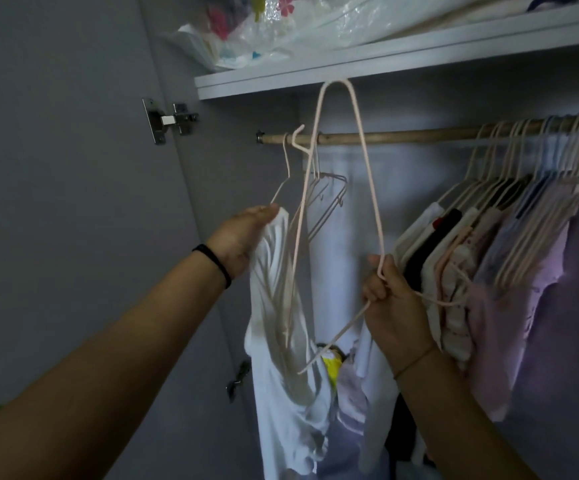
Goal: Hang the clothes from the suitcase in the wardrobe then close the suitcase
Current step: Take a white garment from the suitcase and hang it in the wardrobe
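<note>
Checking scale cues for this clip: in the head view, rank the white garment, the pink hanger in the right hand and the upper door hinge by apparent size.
1. white garment, largest by area.
2. pink hanger, about as long, but only thin wire.
3. door hinge, clearly smallest.

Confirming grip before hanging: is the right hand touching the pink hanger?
Touching: the head view shows the right hand gripping the pink hanger, fingers curled round its wire.

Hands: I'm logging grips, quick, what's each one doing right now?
Left hand: holds the white shirt near its top.
Right hand: closed round the pink hanger.
</note>
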Available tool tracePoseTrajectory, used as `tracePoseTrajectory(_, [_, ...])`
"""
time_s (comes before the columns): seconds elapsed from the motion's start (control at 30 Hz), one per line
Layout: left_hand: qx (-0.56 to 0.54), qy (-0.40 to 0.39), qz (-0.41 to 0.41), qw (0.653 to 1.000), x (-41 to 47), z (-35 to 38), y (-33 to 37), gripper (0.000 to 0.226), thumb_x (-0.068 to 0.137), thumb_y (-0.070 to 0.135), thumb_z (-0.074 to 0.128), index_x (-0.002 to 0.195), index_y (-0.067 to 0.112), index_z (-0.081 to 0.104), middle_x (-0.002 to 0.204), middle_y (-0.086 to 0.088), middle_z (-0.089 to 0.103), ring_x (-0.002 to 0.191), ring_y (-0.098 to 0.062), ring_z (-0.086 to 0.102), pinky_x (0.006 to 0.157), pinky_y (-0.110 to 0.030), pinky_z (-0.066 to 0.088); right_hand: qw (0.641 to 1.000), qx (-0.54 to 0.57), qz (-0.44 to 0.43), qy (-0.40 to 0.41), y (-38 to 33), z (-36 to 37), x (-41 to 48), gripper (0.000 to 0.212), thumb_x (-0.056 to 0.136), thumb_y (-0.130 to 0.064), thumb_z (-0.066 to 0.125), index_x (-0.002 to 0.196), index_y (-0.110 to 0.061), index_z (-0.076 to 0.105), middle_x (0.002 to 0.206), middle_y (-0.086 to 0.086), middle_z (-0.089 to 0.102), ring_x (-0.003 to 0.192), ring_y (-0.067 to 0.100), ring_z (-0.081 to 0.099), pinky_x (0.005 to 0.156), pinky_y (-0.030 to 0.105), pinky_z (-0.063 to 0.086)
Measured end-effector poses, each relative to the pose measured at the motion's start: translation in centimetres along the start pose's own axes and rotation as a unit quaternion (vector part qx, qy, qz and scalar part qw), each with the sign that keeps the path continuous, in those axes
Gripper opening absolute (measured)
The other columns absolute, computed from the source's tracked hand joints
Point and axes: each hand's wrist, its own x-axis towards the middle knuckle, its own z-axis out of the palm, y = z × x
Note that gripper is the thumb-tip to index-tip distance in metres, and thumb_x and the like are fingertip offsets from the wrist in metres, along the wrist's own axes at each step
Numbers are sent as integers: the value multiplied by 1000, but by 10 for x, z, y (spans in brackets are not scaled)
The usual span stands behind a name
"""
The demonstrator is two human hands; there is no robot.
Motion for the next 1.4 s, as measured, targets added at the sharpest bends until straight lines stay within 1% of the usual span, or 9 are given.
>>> tracePoseTrajectory(0.23, [3, 84, 13, 996, 5, -28, 14, 14, 95, 16, 54, 85, 11, 62, 81, -6, 62, 73, -18, 58, 71, -29, 50, 985, -163, 47, 32, 45, -31, -4, 33, 99, -19, 36, 80, -4, 58, 44, -8, 27, 42, 3, 26, 49, 17, 23])
tracePoseTrajectory(0.37, [52, 191, 14, 980, 5, -57, 3, 23, 94, 15, 56, 72, 12, 58, 57, -2, 63, 53, -12, 60, 54, -22, 51, 938, -344, 39, -15, 36, -39, -8, 31, 98, -9, 43, 75, -4, 63, 44, -5, 30, 38, 1, 28, 41, 13, 25])
tracePoseTrajectory(0.47, [132, 219, 8, 967, 6, -76, -12, 30, 92, 21, 59, 64, 11, 55, 62, -8, 57, 58, -21, 55, 67, -34, 49, 909, -411, 55, -43, 16, -29, -6, 29, 96, -8, 48, 74, -2, 65, 42, -4, 34, 37, 2, 32, 39, 11, 27])
tracePoseTrajectory(0.67, [258, 255, 39, 931, 2, -90, -33, 27, 91, 22, 61, 70, 4, 58, 65, -9, 51, 64, -19, 47, 58, -28, 39, 859, -504, -8, -92, -19, -4, 6, 24, 93, -8, 53, 73, -5, 66, 32, -9, 39, 35, 1, 39, 39, 8, 28])
tracePoseTrajectory(0.77, [346, 237, 72, 905, -2, -95, -35, 40, 90, 20, 62, 54, 11, 49, 54, -5, 49, 53, -19, 48, 60, -31, 43, 840, -530, 2, -116, -26, -5, 14, 28, 94, -9, 53, 69, -11, 66, 31, -7, 36, 32, 2, 37, 38, 7, 26])
tracePoseTrajectory(0.93, [438, 162, 105, 878, -8, -84, -34, 29, 90, 22, 62, 69, 3, 60, 62, -7, 56, 53, -16, 49, 50, -19, 38, 795, -585, 22, -158, -26, 3, 24, 28, 91, -13, 57, 66, -14, 68, 50, -3, 54, 45, -1, 47, 47, 8, 36])
tracePoseTrajectory(1.03, [475, 75, 121, 868, -10, -63, -33, 28, 89, 21, 63, 78, -5, 66, 68, -13, 59, 57, -19, 50, 61, -29, 45, 756, -624, 45, -190, -19, 15, 32, 26, 91, -19, 59, 70, -12, 72, 69, 17, 65, 61, 15, 54, 63, 26, 44])
tracePoseTrajectory(1.13, [494, -4, 111, 862, -12, -44, -38, 25, 88, 21, 67, 70, 3, 64, 59, -4, 56, 48, -5, 50, 57, -23, 44, 733, -639, 68, -223, -14, 37, 38, 24, 91, -19, 60, 73, -8, 71, 52, -2, 56, 52, 5, 51, 55, 17, 41])
tracePoseTrajectory(1.4, [445, 4, 70, 893, -16, -67, -55, 47, 94, 48, 50, 62, 13, 54, 59, 2, 47, 52, -8, 43, 57, -26, 35, 771, -585, 146, -205, -35, 58, 68, 29, 93, -23, 56, 68, -13, 69, 43, -2, 34, 39, 11, 23, 38, 15, 16])
